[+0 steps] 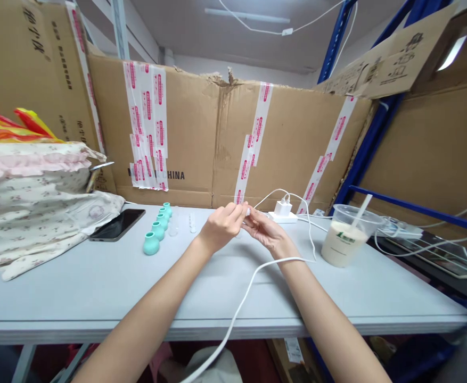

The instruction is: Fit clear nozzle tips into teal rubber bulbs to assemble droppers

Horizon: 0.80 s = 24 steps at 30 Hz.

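Note:
My left hand [223,226] and my right hand [265,229] meet above the middle of the table, fingertips together. Both are closed around a small whitish piece [248,211], mostly hidden by the fingers, so its kind does not show. To the left of my hands, several teal squeeze bulbs [150,243] with open necks stand in a row running away from me. Beside that row are a small clear cup [173,230] and some small clear pieces [192,223], hard to make out. A white cable [243,298] passes over my right forearm.
At the right stands a plastic cup of milky drink [343,239] with a straw. Behind my hands, a white charger [283,207] sits on a power strip. A phone [118,224] and floral cloth [37,207] lie left. A taped cardboard wall [189,127] closes off the grey table's [217,298] back.

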Each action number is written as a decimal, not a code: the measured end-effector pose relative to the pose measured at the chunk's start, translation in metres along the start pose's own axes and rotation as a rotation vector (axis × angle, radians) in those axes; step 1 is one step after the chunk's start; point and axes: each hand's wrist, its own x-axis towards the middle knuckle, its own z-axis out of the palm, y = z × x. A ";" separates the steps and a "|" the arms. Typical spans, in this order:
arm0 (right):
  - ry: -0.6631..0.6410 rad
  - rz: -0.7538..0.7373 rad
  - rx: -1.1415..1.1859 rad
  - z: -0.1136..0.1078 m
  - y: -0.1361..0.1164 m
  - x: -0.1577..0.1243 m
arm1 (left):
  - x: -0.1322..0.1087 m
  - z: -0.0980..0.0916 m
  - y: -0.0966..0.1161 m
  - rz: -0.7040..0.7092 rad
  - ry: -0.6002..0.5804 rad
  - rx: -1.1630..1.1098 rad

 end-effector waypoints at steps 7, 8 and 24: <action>-0.020 0.013 -0.077 -0.001 -0.002 -0.001 | -0.002 -0.003 -0.001 0.020 -0.063 -0.041; -0.022 0.017 -0.085 -0.002 -0.001 0.000 | -0.003 -0.004 -0.001 0.018 -0.074 -0.042; -0.039 0.071 -0.067 -0.010 0.011 0.006 | -0.006 0.006 -0.002 0.058 -0.062 -0.041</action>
